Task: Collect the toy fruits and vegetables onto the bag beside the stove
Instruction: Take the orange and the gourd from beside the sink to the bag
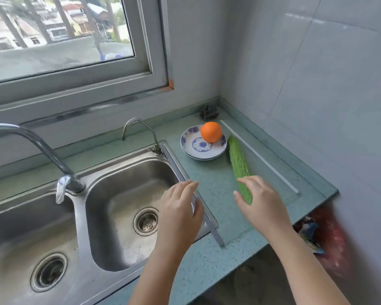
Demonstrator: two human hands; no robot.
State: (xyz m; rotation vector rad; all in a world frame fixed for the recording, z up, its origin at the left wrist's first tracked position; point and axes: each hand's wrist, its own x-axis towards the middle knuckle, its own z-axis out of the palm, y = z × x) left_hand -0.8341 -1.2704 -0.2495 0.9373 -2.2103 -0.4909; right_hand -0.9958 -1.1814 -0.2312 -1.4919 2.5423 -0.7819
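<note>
While both our hands hang over the counter, neither one holds anything. Our right hand (260,201) is arched, fingers spread & gently bent, over the near end of the long green bumpy toy bitter gourd (239,164). The thumb is to the gourd's left, the other fingers are above it, and the near tip is hidden under the palm. We can't tell if skin touches it, but no finger is wrapped round it. Our left hand (180,208) is loose too, fingers nearly straight, palm down above the right rim of the stainless-steel double sink (80,227), gripping nothing.

The gourd lies flat on the teal speckled stone countertop (211,177), running from near us toward the back. Its far tip is just beside the stack of shallow white plates w/ blue-purple flower print (186,143). The round orange toy fruit (211,132) sits on the top plate, toward its back-right edge. Betw. the gourd & the wall a thin white strip (260,157) lies on the counter, approx. parallel to the gourd. A dark wiry scrubber ball (209,112) sits in the back corner behind the plates.

At the sink, a big curved chrome tap (51,156) stands betw. the two basins and a slim gooseneck tap (151,132) at the back-right corner. A grey-framed window (154,51) is above and a pale tiled wall (317,73) on the right. Below the counter's right end sits a blurred red bundle (330,238) w/ smth blue on it.
</note>
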